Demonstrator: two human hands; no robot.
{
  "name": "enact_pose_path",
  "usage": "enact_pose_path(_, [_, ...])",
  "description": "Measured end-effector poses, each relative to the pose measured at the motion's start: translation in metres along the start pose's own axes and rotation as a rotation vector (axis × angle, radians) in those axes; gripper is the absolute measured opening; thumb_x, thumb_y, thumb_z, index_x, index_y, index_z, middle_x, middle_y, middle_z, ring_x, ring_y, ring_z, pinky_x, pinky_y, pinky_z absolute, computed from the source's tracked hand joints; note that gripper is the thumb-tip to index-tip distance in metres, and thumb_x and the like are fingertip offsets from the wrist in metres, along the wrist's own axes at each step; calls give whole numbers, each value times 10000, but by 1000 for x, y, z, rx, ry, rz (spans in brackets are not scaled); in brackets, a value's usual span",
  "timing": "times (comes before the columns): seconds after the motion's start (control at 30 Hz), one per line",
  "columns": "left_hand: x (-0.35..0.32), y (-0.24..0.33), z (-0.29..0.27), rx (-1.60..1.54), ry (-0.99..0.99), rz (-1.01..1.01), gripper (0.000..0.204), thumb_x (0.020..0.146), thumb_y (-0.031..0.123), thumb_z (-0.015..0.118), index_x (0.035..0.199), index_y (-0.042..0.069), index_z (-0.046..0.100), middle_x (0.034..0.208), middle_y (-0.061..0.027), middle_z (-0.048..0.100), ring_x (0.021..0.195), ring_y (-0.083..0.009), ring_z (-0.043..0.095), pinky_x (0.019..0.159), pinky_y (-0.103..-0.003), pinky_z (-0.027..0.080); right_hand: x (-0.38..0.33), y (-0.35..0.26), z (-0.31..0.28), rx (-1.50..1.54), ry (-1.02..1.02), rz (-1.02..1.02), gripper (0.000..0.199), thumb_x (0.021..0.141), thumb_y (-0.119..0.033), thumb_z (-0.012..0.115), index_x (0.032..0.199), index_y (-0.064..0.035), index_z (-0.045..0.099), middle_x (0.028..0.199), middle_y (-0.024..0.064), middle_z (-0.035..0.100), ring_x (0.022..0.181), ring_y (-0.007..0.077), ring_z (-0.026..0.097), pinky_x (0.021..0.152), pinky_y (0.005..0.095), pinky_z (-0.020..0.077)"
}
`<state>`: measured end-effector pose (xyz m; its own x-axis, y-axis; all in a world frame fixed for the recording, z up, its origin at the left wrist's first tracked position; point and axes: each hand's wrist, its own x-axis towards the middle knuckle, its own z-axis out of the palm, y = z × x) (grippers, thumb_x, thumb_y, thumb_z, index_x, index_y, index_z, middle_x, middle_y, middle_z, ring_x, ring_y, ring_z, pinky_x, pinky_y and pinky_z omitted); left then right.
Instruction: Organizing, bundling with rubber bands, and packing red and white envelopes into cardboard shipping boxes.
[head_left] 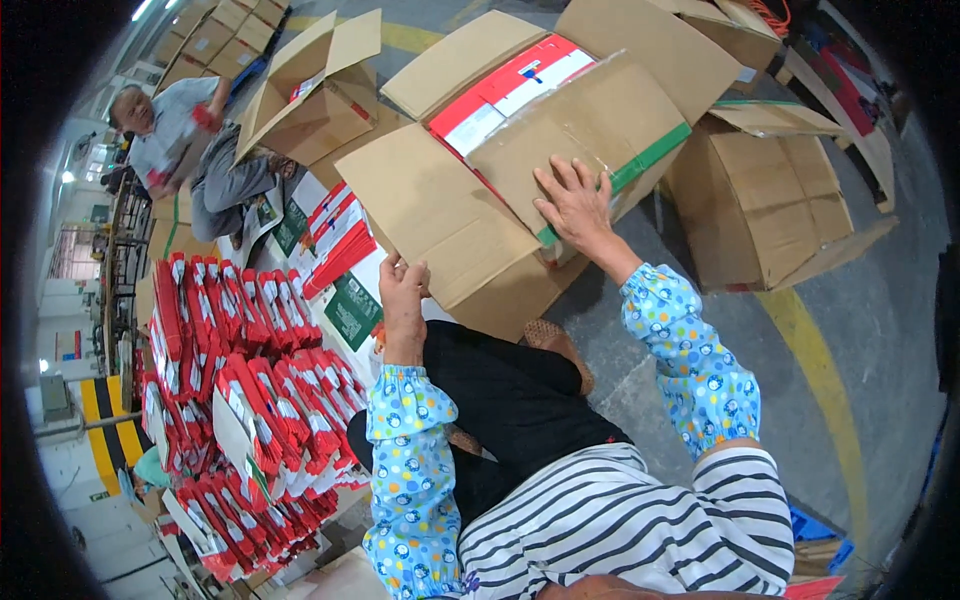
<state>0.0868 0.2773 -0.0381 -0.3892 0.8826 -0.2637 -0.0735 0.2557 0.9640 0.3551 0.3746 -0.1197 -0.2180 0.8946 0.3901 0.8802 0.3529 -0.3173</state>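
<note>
A large brown cardboard carton stands in front of me with its flaps spread outward. Red and white flat boxes are packed inside it. My right hand lies with fingers spread on the near flap, beside a strip of green tape. At the lower left corner of the carton, my left hand has its fingers closed on the edge of the left flap. Part of the contents is hidden under the near flap.
Stacks of red and white folded boxes are piled at my left, with a smaller stack beside the carton. Other open cartons stand at far left and right. A co-worker sits at far left holding something red.
</note>
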Motion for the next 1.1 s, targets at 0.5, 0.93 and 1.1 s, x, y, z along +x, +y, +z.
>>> enact_pose_path(0.5, [28, -24, -30, 145, 256, -279, 802, 827, 342, 716, 1414, -31, 316, 1187, -210, 523, 1047, -342, 565, 812, -367, 499, 45, 1, -51, 292, 430, -122, 468, 855, -304, 650, 1274, -125, 540, 1334, 106, 477, 1228, 341, 428, 1029, 501, 291])
enact_pose_path(0.93, [45, 23, 63, -330, -245, 127, 431, 989, 277, 502, 1335, 27, 448, 1248, -113, 523, 1005, -201, 573, 852, -337, 480, 16, 76, -213, 191, -1237, 40, 314, 924, -272, 566, 1132, -46, 633, 876, 177, 674, 805, 302, 643, 728, 386, 503])
enact_pose_path(1.1, [38, 5, 116, 490, -360, 727, 639, 892, 245, 626, 1445, 46, 374, 1435, -212, 339, 1272, -336, 413, 1049, -415, 357, 97, 211, -146, -42, 167, 116, 485, 882, -227, 647, 1283, -3, 491, 1164, 233, 585, 1067, 333, 582, 885, 411, 471])
